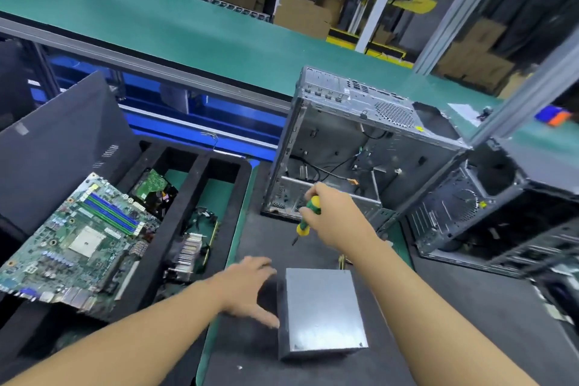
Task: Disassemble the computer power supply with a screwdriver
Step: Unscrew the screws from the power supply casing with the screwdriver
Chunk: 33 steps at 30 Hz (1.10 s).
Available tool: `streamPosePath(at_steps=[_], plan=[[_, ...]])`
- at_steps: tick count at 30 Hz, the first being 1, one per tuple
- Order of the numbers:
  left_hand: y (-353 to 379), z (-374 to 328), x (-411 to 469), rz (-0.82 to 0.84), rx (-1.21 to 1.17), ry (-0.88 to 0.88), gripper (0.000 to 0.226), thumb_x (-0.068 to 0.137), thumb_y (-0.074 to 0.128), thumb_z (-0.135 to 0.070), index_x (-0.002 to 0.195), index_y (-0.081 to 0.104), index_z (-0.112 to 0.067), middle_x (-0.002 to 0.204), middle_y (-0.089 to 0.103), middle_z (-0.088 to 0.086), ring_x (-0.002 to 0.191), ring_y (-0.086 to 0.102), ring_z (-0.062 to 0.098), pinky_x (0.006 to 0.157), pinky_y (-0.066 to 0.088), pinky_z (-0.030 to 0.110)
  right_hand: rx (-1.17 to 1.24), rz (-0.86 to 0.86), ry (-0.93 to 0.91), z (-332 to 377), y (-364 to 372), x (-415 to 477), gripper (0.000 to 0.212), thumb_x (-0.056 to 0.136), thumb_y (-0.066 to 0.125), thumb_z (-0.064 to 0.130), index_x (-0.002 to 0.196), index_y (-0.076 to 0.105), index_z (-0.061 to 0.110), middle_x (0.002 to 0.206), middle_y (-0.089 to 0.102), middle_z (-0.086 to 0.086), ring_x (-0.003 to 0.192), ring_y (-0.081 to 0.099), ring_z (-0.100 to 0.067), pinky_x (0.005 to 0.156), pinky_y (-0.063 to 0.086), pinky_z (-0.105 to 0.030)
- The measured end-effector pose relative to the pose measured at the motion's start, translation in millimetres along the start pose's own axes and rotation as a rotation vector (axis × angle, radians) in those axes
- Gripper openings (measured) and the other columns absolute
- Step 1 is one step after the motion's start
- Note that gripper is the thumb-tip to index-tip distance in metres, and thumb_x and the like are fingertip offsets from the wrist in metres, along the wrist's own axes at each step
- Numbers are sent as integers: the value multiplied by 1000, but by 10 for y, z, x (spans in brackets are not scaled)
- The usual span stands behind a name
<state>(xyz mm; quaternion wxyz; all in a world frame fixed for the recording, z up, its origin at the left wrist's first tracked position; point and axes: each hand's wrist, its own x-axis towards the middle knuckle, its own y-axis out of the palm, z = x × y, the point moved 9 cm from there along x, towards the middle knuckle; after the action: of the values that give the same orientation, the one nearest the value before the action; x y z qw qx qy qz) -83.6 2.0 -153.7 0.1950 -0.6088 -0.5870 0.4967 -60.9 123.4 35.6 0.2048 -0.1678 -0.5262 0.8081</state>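
You had bright, even light; soft glare on the supply (326, 310) top; motion blur throughout; edges bowed, smeared.

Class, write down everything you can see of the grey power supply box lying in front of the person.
The power supply is a rectangular box of dull grey sheet metal, its broad, plain top face up and a darker side facing left. It lies flat and closed on the dark mat, with yellowish wiring just showing at its far edge. The left hand, fingers spread, is at its left side; blur hides whether it touches.
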Motion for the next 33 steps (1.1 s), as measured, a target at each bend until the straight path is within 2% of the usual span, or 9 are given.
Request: streamPosePath(at_steps=[5, 8, 12, 14, 16, 19, 26, 30, 33], plan=[[169, -448, 345, -12, 177, -170, 155, 49, 61, -89, 153, -15, -3, 160, -23, 16, 148, -21, 38, 122, -2, 51, 90, -139, 292, -1038, -316, -402, 17, 92, 61, 32, 97, 50, 21, 91, 60, 1, 63, 56, -8, 51, 40, -23], [131, -787, 457, -66, 270, -35, 152, 49, 58, -92, 154, -20, -14, 160, -25, 14, 147, -23, 39, 121, -5, 53, 210, -184, 468, -1542, -331, -688, 18, 86, 60, 31, 90, 46, 21, 91, 62, -2, 66, 58, -18, 52, 42, -27], [481, -1242, 532, 114, 456, 87, 148, 55, 69, -84, 154, -21, -20, 155, -37, 11, 139, -32, 50, 113, -14, 65, 594, -124, 650, -1963, -18, -1010, 43, 69, 68, 39, 87, 44, 8, 84, 62, -16, 56, 60, -25, 59, 58, -37], [529, -1288, 566, 94, 498, 43, 141, 66, 77, -66, 152, -26, -23, 153, -40, 11, 137, -32, 54, 112, -13, 67, 802, -34, 682, -2112, 233, -1086, 27, 83, 60, 24, 91, 40, 8, 83, 56, -19, 58, 59, -26, 70, 60, -44], [509, -1315, 602, 50, 544, 43, 128, 73, 71, -59, 152, -25, -26, 156, -35, 16, 139, -24, 58, 114, -6, 66, 942, 0, 684, -2258, 387, -1120, 13, 93, 48, 9, 100, 37, 9, 88, 54, -19, 65, 57, -26, 71, 59, -42], [368, -1282, 704, 42, 522, 88, 120, 69, 62, -66, 154, -16, -33, 162, -21, 14, 143, -2, 53, 115, 7, 62, 1018, 1, 674, -2451, 539, -1161, 26, 93, 43, 2, 118, 44, 5, 93, 53, -13, 67, 57, -22, 64, 54, -35], [-266, -986, 898, 236, -22, 34, 95, 72, 77, -59, 148, 21, -57, 164, 9, -14, 152, 11, 22, 121, 13, 37, 1175, 99, 796, -2718, 1144, -1390, 27, 87, 38, -4, 102, 58, 5, 88, 47, -12, 59, 61, -21, 57, 49, -31], [-474, -853, 942, 200, -285, -50, 68, 79, 77, -51, 139, 44, -54, 148, 45, -20, 130, 46, 4, 111, 31, 26, 1270, 176, 771, -2656, 1328, -1242, 30, 84, 35, -8, 104, 52, 6, 83, 43, -11, 56, 58, -21, 56, 50, -31], [-562, -827, 944, 154, -364, -85, 56, 86, 72, -46, 135, 47, -55, 136, 55, -23, 114, 54, -4, 97, 37, 19, 1365, 166, 713, -2590, 1352, -1053, 19, 90, 46, -3, 105, 49, 7, 85, 47, -10, 58, 55, -20, 54, 47, -30]])
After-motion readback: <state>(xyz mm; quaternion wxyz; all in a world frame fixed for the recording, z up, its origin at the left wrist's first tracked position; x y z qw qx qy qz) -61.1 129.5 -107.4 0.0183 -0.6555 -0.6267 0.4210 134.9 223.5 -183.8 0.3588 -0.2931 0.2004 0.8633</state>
